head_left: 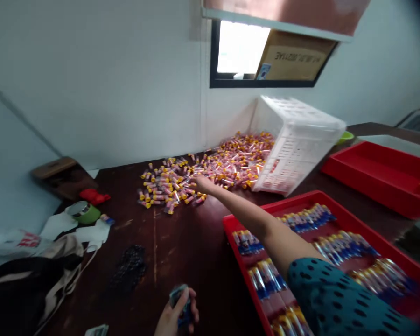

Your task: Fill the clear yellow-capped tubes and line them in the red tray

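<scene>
My left hand (178, 311), at the bottom of the head view, is closed around a small blue printed packet (184, 315), with the thumb lying across it. Far in front, my right hand (202, 184) reaches into a heap of small pink tubes with yellow caps (171, 179) in clear wrapping. Its fingers are blurred among the tubes, so whether it grips one cannot be made out. Beneath my right arm stands a red tray (240, 254) with rows of blue-and-yellow wrapped pieces (268, 277); the arm and its dotted sleeve hide part of them.
A white plastic basket (294, 144) lies tipped at the heap's right end. Another red tray (381, 172) is at the right. On the left are a green cup (87, 213), a black bag (17, 294) and a dark beaded heap (129, 266). The wall bounds the dark table (192, 238).
</scene>
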A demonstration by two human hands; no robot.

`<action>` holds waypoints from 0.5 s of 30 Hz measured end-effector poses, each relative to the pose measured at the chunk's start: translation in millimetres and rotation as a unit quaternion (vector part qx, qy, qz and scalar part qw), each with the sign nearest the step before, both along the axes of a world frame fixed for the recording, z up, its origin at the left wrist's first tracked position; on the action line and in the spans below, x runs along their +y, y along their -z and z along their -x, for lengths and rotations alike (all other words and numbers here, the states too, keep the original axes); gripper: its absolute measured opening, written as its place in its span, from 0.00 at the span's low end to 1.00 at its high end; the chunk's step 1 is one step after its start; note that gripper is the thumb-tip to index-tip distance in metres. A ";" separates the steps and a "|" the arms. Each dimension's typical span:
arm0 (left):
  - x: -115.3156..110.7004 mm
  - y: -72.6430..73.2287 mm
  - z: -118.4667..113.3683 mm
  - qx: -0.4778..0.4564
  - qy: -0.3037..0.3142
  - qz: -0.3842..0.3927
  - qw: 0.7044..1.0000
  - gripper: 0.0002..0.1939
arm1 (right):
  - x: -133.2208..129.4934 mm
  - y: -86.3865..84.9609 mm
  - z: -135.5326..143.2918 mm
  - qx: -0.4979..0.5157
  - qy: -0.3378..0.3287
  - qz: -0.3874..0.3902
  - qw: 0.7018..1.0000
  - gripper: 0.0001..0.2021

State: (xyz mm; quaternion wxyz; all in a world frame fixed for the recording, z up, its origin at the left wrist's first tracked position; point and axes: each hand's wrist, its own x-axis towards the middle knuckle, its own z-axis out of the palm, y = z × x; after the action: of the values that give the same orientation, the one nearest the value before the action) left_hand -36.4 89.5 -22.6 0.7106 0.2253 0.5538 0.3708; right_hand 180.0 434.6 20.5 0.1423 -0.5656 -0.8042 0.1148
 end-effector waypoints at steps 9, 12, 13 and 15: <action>20.4 4.2 33.9 0.037 -0.112 -0.049 0.992 0.23 | 52.5 19.0 165.3 -0.045 -0.034 0.056 0.997 0.41; 38.9 9.8 56.6 0.049 -0.163 -0.042 0.985 0.18 | 43.9 27.6 151.9 -0.057 -0.054 0.077 0.994 0.40; 45.4 12.6 62.2 0.044 -0.180 -0.036 0.982 0.16 | 35.9 31.0 146.2 -0.060 -0.067 0.078 0.993 0.39; 57.6 18.9 67.7 0.024 -0.207 -0.039 0.977 0.14 | 12.7 38.1 134.7 -0.069 -0.093 0.075 0.990 0.35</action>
State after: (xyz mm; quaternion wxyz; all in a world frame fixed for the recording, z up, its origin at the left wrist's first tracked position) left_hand -104.1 147.1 -41.4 0.5958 0.1422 0.5905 0.5255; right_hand 45.3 447.3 -17.6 0.0326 -0.5036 -0.8505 0.1482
